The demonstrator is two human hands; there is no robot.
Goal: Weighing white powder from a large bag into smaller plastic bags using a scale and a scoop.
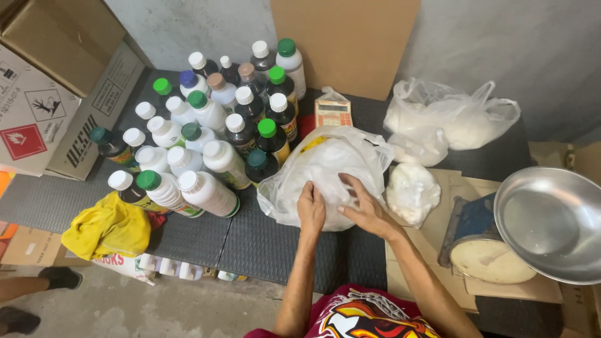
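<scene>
A large white plastic bag (pixel 325 164) with something yellow showing through its top lies on the dark ribbed mat (pixel 263 241). My left hand (pixel 311 208) grips the bag's near side with its fingers curled into the plastic. My right hand (pixel 365 208) presses flat on the same bag, just right of the left hand. A smaller tied white bag (pixel 412 191) lies beside it to the right.
Several capped bottles (pixel 213 119) crowd the mat's left half. A calculator (pixel 333 112), two more white bags (pixel 451 119), a scale with a steel pan (pixel 544 219), a yellow cloth (pixel 107 226), cardboard boxes (pixel 44 94) and someone's feet (pixel 37 281) surround the spot.
</scene>
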